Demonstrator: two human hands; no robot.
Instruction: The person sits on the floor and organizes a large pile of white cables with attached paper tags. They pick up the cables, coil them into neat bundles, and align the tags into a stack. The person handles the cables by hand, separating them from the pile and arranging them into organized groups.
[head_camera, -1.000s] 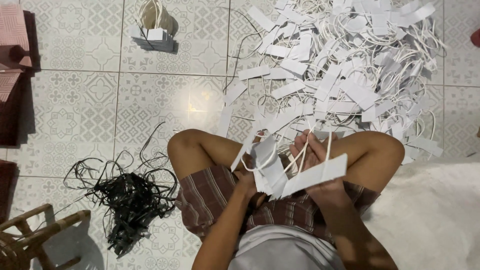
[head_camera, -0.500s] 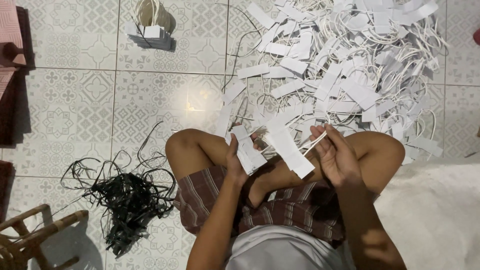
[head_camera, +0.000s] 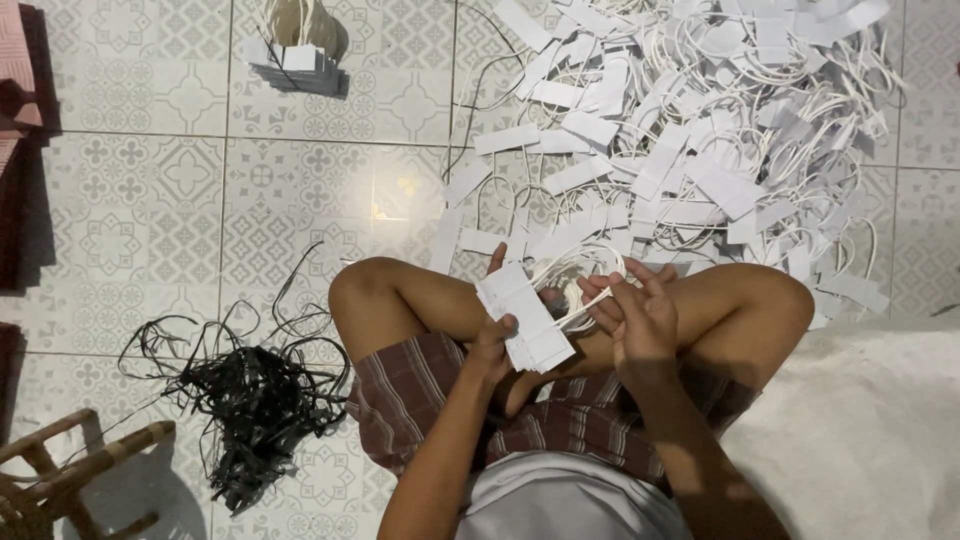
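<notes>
Sitting cross-legged at lower centre, left hand (head_camera: 495, 345) gripping a squared-up stack of white paper strips (head_camera: 527, 318) above the lap, fingers closed along its lower edge. Right hand (head_camera: 635, 310) pinching the white cord loops (head_camera: 575, 275) just beside the stack — no longer fanning loose strips as a second ago, now gathering them tidy. Lying at upper right, the big pile of strips and cords (head_camera: 700, 130); at lower left, black ties (head_camera: 250, 395).

Card stack (head_camera: 527, 318): matt white paper. Cords (head_camera: 585, 270): smooth white string. Floor (head_camera: 180, 190): glossy patterned ceramic tile. Straps (head_camera: 245, 395), near left: shiny black plastic. Shorts (head_camera: 420, 390): striped woven cloth. Stool (head_camera: 60, 480): rough wood.
</notes>
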